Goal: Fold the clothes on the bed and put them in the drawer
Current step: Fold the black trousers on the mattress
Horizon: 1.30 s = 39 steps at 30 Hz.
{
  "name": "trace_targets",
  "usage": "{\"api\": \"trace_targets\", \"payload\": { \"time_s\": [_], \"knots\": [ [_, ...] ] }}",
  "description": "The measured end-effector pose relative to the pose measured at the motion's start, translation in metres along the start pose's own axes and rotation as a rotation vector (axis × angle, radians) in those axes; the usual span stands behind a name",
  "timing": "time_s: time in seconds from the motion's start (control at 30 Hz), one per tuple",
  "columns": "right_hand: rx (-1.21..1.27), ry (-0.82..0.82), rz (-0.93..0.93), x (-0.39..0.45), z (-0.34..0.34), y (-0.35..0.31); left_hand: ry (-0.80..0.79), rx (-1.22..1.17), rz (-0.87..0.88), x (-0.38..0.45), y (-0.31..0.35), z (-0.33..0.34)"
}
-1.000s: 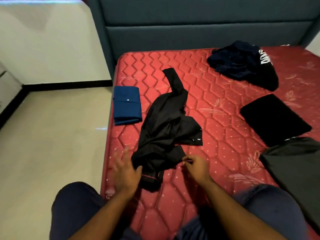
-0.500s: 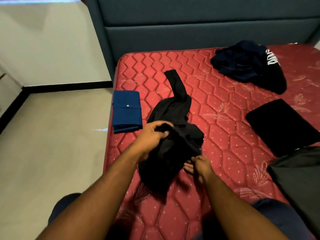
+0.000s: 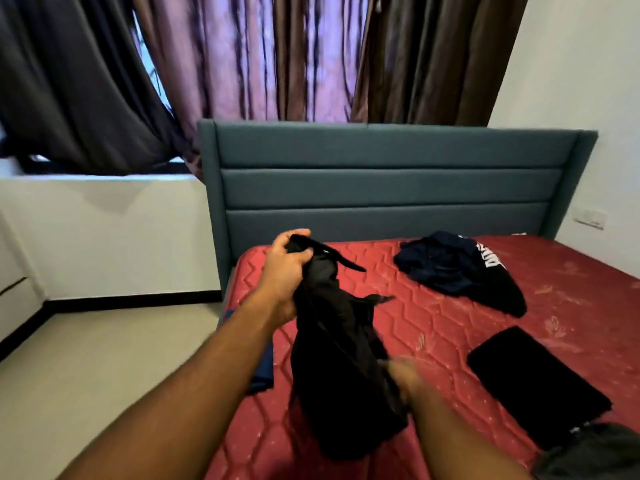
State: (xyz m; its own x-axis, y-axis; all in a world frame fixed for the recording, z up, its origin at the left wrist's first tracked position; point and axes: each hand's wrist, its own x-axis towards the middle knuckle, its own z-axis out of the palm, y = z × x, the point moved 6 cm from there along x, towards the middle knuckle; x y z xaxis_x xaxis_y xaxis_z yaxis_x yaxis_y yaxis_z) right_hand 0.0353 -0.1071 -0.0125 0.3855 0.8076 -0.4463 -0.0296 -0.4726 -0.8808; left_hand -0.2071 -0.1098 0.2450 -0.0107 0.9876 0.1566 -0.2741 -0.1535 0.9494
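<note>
At the near edge of a red quilted mattress (image 3: 450, 327), a person lifts a crumpled black garment (image 3: 339, 358) clear of the bed; left hand (image 3: 285, 268) is raised, fingers curled tight round a bunched top end of the cloth, w/ a strap-like strip poking out toward the headboard (image 3: 381, 188); right hand (image 3: 403, 374) sits low at the garment's right side, motion-blurred, so whether it pinches the fabric or only touches it can't be told. Rest of the garment hangs in a loose dark mass, its lower end at or just above the mattress.

Elsewhere on the bed: a navy heap w/ white lettering (image 3: 457, 268) near the headboard, unfolded; a flat black folded piece (image 3: 533, 382) to the right; a dark grey item (image 3: 588, 452) at the bottom-right corner (only partly in view); a folded blue item (image 3: 263, 372) mostly hidden behind the left forearm, at the mattress's left edge. No drawer clearly in view.

Judgement: step in hand looks like shaking out and orienting the garment before folding. To do it well, find two matching corners or seams, one per hand, rather than a fistful; let it hang free so twists drop out; then lay it flat on bare mattress, apart from the other pieces, and smooth before the first fold. Bunched grip now risks folding in creases.
</note>
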Motion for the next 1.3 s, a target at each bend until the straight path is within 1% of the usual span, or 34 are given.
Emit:
{"api": "trace_targets", "payload": {
  "time_s": [0.03,0.07,0.1,0.13,0.17,0.2,0.23,0.27,0.3,0.37,0.4,0.43,0.5,0.57,0.6,0.63,0.67,0.73,0.8,0.87,0.9,0.93,1.0,1.03,1.07,1.13,1.2,1.27,1.3],
  "knots": [
    [-0.107,0.113,-0.091,-0.009,-0.022,-0.031,0.045,0.12,0.085,0.007,0.011,-0.018],
    [-0.132,0.249,-0.228,-0.011,-0.049,-0.066,0.102,0.252,0.163,0.014,0.021,-0.041],
    [-0.15,0.35,-0.33,-0.023,-0.079,-0.099,0.166,0.378,0.209,0.017,0.026,-0.067],
    [-0.148,0.44,-0.429,-0.033,-0.103,-0.126,0.209,0.466,0.207,0.017,0.025,-0.094],
    [-0.205,0.516,-0.508,-0.05,-0.121,-0.139,0.236,0.515,0.162,0.008,0.013,-0.12],
    [-0.277,0.568,-0.579,-0.063,-0.134,-0.144,0.251,0.555,0.119,-0.002,-0.003,-0.142],
    [-0.435,0.569,-0.585,-0.072,-0.137,-0.137,0.259,0.593,0.075,-0.015,-0.03,-0.161],
    [-0.618,0.534,-0.557,-0.075,-0.139,-0.109,0.256,0.62,0.033,-0.04,-0.066,-0.174],
    [-0.785,0.471,-0.5,-0.074,-0.133,-0.095,0.243,0.655,0.035,-0.053,-0.086,-0.182],
    [-1.098,0.243,-0.279,-0.065,-0.117,-0.015,0.147,0.779,-0.048,-0.094,-0.156,-0.19],
    [-1.188,0.121,-0.191,-0.06,-0.11,0.033,0.078,0.827,-0.115,-0.119,-0.196,-0.194],
    [-1.198,0.012,-0.175,-0.059,-0.1,0.064,0.029,0.873,-0.146,-0.137,-0.224,-0.198],
    [-1.287,-0.161,-0.255,-0.06,-0.077,0.113,-0.014,0.969,-0.181,-0.173,-0.26,-0.206],
    [-1.467,-0.238,-0.467,-0.072,-0.048,0.126,0.056,1.031,-0.19,-0.191,-0.265,-0.213],
    [-1.511,-0.272,-0.605,-0.078,-0.033,0.127,0.111,1.02,-0.202,-0.194,-0.266,-0.216],
    [-1.551,-0.319,-0.693,-0.087,-0.023,0.128,0.147,0.987,-0.216,-0.197,-0.267,-0.218],
    [-1.587,-0.366,-0.742,-0.089,-0.016,0.135,0.171,0.925,-0.242,-0.199,-0.27,-0.22],
    [-1.673,-0.423,-0.719,-0.09,-0.012,0.143,0.195,0.827,-0.253,-0.199,-0.276,-0.226],
    [-1.766,-0.459,-0.67,-0.089,-0.011,0.147,0.216,0.782,-0.226,-0.198,-0.281,-0.227],
    [-1.756,-0.48,-0.687,-0.092,-0.009,0.144,0.239,0.767,-0.179,-0.198,-0.267,-0.216],
    [-1.701,-0.454,-0.7,-0.094,-0.008,0.137,0.246,0.757,-0.14,-0.196,-0.26,-0.211],
    [-1.602,-0.376,-0.717,-0.095,-0.01,0.126,0.268,0.741,-0.11,-0.195,-0.254,-0.207],
    [-1.273,-0.144,-0.8,-0.1,-0.018,0.103,0.327,0.669,-0.086,-0.194,-0.247,-0.2],
    [-1.117,-0.055,-0.834,-0.106,-0.023,0.095,0.363,0.603,-0.083,-0.196,-0.245,-0.195],
    [-1.019,-0.004,-0.863,-0.111,-0.024,0.092,0.406,0.526,-0.097,-0.198,-0.243,-0.19],
    [-0.937,0.011,-0.864,-0.117,-0.02,0.094,0.481,0.383,-0.159,-0.203,-0.245,-0.179],
    [-0.85,0.027,-0.888,-0.125,-0.011,0.096,0.513,0.301,-0.19,-0.208,-0.246,-0.168],
    [-0.706,0.032,-0.943,-0.134,0.0,0.09,0.485,0.275,-0.182,-0.207,-0.243,-0.155],
    [-0.634,0.009,-0.957,-0.138,0.007,0.087,0.456,0.269,-0.177,-0.205,-0.241,-0.147]
  ]
}}
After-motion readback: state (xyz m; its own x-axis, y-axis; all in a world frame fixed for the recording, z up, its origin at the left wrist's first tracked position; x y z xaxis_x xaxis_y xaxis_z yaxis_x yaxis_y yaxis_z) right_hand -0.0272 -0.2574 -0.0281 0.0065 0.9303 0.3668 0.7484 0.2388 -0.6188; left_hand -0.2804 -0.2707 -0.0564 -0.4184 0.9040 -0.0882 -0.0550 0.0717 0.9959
